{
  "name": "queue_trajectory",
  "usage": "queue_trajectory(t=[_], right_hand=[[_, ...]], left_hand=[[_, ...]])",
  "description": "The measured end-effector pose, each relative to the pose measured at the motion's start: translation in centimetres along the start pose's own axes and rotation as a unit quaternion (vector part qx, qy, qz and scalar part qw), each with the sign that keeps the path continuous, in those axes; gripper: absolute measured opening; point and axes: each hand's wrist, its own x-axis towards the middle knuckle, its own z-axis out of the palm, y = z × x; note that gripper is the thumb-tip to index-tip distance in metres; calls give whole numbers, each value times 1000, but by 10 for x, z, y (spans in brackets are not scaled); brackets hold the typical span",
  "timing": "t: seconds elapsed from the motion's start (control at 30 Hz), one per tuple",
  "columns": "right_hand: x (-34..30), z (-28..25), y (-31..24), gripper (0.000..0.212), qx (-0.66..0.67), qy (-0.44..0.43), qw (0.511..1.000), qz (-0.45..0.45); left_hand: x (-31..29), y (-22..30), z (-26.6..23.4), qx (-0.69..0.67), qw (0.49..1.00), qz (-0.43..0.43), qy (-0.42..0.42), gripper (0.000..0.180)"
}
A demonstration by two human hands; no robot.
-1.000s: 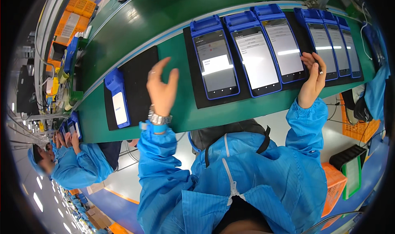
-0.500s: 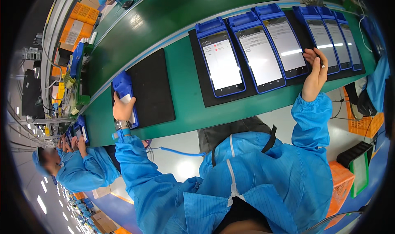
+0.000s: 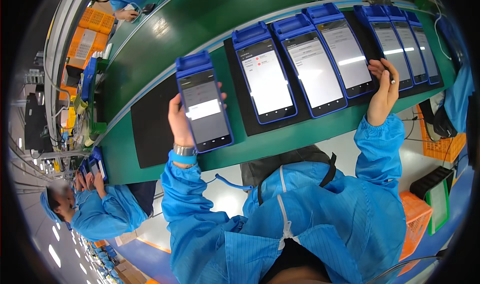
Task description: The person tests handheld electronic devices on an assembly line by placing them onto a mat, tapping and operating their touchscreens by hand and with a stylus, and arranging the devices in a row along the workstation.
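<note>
The left hand (image 3: 181, 125) is gripping a blue handheld terminal (image 3: 206, 111), its thumb lying along the left edge and fingertips showing past the right edge. The terminal is hanging above the green tabletop (image 3: 120, 156), between the left black mat (image 3: 155, 129) and the right black mat (image 3: 245, 104), its bulky head pointing far and its lit screen facing up. Because that head is sitting beyond the fingers, its weight is probably pulling the far end down; a loosening grip could be risking a drop onto the tabletop or off its near edge. A swing rightward could be risking a knock against the nearest lying terminal (image 3: 266, 84), which is resting just beside it.

The right hand (image 3: 384, 95) is curling loosely around a slim stick (image 3: 393, 81) near the right edge of the third lying terminal (image 3: 345, 59); whether the fingers are touching it, I cannot tell. A careless brush there could be triggering a stray press, and a slack curl could be letting the stick fall onto a screen.
</note>
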Motion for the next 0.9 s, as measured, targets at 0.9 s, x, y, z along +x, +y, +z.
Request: queue_trajectory(t=[0.9], right_hand=[[3,1,6,30,11,16,998,60]], left_hand=[[72,-37,20,149,983,41,102,59]])
